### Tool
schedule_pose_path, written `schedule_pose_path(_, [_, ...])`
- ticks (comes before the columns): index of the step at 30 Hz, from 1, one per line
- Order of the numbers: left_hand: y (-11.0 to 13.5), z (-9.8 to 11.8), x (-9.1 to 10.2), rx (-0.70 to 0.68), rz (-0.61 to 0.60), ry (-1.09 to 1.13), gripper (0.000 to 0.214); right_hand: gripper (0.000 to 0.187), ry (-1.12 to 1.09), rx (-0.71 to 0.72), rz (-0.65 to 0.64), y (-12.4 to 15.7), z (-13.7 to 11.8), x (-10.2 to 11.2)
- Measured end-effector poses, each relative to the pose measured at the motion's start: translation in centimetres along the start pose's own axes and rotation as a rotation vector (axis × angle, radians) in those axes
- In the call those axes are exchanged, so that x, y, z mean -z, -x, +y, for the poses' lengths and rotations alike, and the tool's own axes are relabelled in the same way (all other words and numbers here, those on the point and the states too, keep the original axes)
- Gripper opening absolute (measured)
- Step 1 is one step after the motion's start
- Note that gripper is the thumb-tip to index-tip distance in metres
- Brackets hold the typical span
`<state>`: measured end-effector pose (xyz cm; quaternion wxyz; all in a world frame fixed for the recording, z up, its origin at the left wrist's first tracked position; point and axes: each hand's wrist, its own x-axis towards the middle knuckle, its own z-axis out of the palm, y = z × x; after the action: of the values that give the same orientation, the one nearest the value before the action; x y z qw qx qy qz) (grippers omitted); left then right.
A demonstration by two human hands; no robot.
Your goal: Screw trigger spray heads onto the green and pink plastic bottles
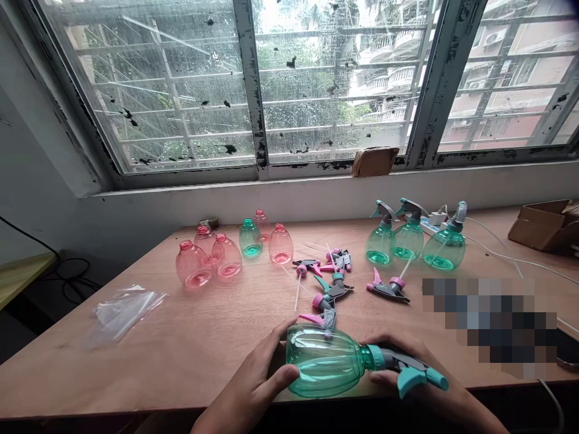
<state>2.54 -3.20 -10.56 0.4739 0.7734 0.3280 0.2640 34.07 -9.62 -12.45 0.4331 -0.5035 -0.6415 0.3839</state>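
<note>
A clear green spray bottle (323,361) lies on its side in the air over the table's front edge, its spray head (404,366) pointing right. My left hand (260,377) grips the bottle's base, thumb in front and fingers behind. Around the neck and collar, my right hand (411,345) is closed, partly hidden behind the grey and teal head. Just beyond the bottle lie several loose pink-and-grey spray heads (323,307), one with a teal trigger (337,289). Another pink spray head (389,289) rests apart to the right.
Several pink bottles (193,265) without heads and one green bottle (250,240) stand at the back left. Green bottles with heads (409,238) stand back right, near a power strip (429,226) and a cardboard box (540,226). Clear plastic bags (129,310) lie left.
</note>
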Motion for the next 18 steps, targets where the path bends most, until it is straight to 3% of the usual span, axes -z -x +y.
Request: schedule_pose_path(18, [-0.3, 1.1, 0.1, 0.003, 0.007, 0.018, 0.062, 0.025, 0.127, 0.041, 0.1, 0.2, 1.6, -0.3])
